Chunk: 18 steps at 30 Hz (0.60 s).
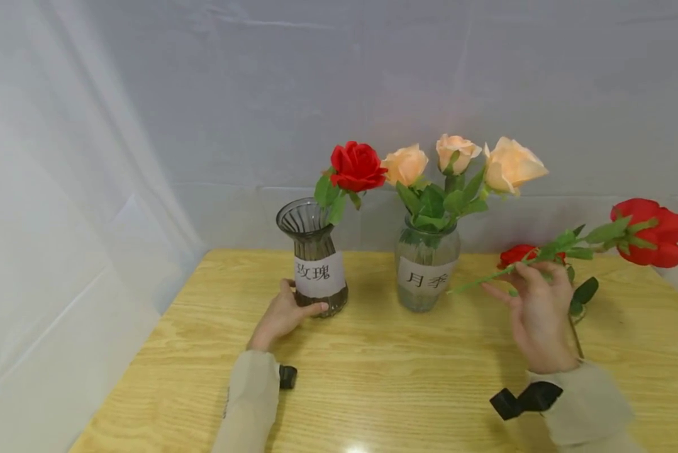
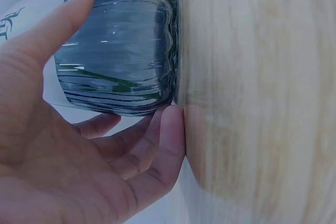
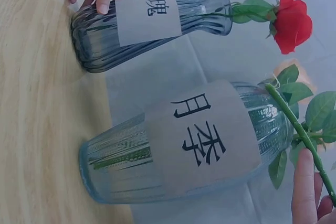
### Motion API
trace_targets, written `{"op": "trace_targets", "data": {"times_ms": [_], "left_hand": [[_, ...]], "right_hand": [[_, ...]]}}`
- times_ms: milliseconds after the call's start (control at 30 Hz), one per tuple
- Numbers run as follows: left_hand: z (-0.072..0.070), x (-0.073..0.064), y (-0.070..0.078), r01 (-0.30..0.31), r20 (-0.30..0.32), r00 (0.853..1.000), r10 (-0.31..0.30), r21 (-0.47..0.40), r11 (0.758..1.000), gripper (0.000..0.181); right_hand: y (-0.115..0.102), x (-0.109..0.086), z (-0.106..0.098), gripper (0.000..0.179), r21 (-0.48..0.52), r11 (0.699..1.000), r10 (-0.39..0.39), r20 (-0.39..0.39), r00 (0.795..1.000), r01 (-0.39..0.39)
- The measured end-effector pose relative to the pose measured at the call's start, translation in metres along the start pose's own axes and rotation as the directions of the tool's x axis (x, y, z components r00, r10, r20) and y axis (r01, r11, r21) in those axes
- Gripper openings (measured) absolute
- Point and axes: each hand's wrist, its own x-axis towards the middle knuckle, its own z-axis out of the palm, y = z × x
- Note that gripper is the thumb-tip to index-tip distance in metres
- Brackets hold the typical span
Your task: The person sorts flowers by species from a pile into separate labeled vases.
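My left hand holds the base of a dark grey ribbed glass vase, thumb across its front and the other fingers round its far side. A white label is stuck on that vase, and one red rose leans out of its mouth to the right. Above the table at the right, my right hand pinches the green stem of another red rose. Its bloom points right, while the cut end of the stem points left, overlapping the labelled clear glass vase in the right wrist view.
Three peach roses stand in the clear vase, to the right of the grey one. Behind my right hand a further red rose lies on the wooden table, partly hidden. A pale sheet hangs behind the table.
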Motion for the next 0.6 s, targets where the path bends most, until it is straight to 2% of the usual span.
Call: {"op": "trace_targets", "data": {"times_ms": [167,400,600], "left_hand": [[-0.001,-0.001,0.000,0.009,0.000,1.000,-0.009,-0.001,1.000,0.091],[0.000,-0.001,0.001,0.012,0.005,1.000,-0.013,0.006,1.000,0.094],[0.000,-0.001,0.002,0.016,0.003,1.000,-0.016,0.002,1.000,0.093]], "right_hand": [[0.005,-0.003,0.016,0.024,0.005,0.998,-0.055,-0.014,0.998,0.055],[0.014,-0.009,0.033,0.025,-0.003,0.991,-0.134,0.026,0.991,0.134],[0.022,-0.013,0.045,0.026,0.023,0.987,-0.158,0.037,0.987,0.157]]}}
